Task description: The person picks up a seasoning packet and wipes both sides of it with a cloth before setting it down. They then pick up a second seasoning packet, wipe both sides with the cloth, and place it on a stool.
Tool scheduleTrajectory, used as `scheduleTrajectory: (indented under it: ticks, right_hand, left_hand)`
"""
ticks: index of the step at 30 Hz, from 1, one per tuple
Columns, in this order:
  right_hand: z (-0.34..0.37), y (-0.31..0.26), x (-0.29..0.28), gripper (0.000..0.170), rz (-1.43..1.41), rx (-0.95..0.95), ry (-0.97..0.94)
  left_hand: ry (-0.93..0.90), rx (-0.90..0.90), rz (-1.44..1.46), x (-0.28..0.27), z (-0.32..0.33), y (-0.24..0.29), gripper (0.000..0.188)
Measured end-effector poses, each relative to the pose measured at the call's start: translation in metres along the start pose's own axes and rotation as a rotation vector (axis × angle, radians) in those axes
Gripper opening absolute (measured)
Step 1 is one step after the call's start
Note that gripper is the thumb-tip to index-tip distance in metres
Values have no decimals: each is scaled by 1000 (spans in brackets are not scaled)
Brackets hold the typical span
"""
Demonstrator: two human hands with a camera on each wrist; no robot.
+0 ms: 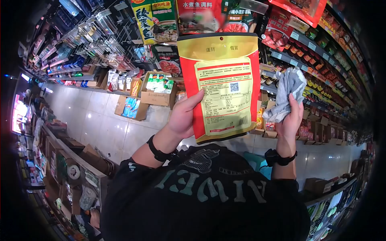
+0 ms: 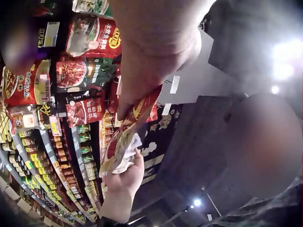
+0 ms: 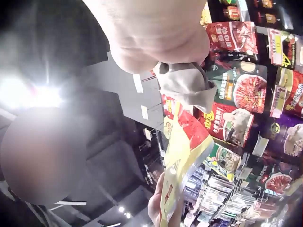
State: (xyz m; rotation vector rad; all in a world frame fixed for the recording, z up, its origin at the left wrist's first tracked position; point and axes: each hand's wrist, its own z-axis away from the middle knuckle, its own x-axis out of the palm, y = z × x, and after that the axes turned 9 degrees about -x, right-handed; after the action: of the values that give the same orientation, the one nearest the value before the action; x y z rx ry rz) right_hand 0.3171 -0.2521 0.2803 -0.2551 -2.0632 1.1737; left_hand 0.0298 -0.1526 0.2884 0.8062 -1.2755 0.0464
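Observation:
My left hand (image 1: 183, 116) grips the left edge of a red and yellow seasoning pouch (image 1: 227, 92), its thumb on the printed side. The pouch is upright in front of my chest, with its text, QR code and barcode towards me; the fingers behind it are hidden. To the right of the pouch, my right hand (image 1: 289, 120) holds a crumpled grey cloth (image 1: 286, 94). In the right wrist view the cloth (image 3: 187, 85) hangs out of that hand, with the tilted pouch (image 3: 182, 151) beyond it. The left wrist view has the pouch (image 2: 124, 142) nearly edge-on.
Hanging seasoning pouches (image 1: 157, 22) face me just beyond the held one. Shelves of jars (image 1: 321, 72) curve along the right. Open cardboard boxes (image 1: 157, 96) stand ahead on the left, over a tiled floor (image 1: 100, 116). A low shelf with boxes (image 1: 72, 160) is on my left.

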Motion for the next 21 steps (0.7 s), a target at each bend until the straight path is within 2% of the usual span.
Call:
scheduleTrajectory:
  ticks: [3, 10, 13, 15, 18, 19, 21]
  right_hand:
    - [6, -1, 26, 37, 39, -69, -68]
    - [29, 10, 59, 39, 140, -69, -143]
    - [35, 11, 65, 38, 270, -81, -255]
    - [40, 9, 76, 43, 614, -286, -489]
    - [48, 4, 120, 52, 881, -616, -769]
    - [50, 5, 125, 58, 894, -585, -859]
    - [62, 11, 142, 62, 924, -546, -874]
  left_hand:
    - [14, 2, -5, -6, 8, 8, 47]
    - [-37, 4, 72, -24, 26, 24, 48]
    - [-40, 2, 40, -31, 31, 29, 49]
    - [-56, -5, 32, -34, 34, 33, 50]
    - [-111, -31, 68, -34, 38, 38, 51]
    - [-132, -40, 82, -33, 39, 40, 52]
    - [-160, -38, 96, -33, 40, 42, 52]
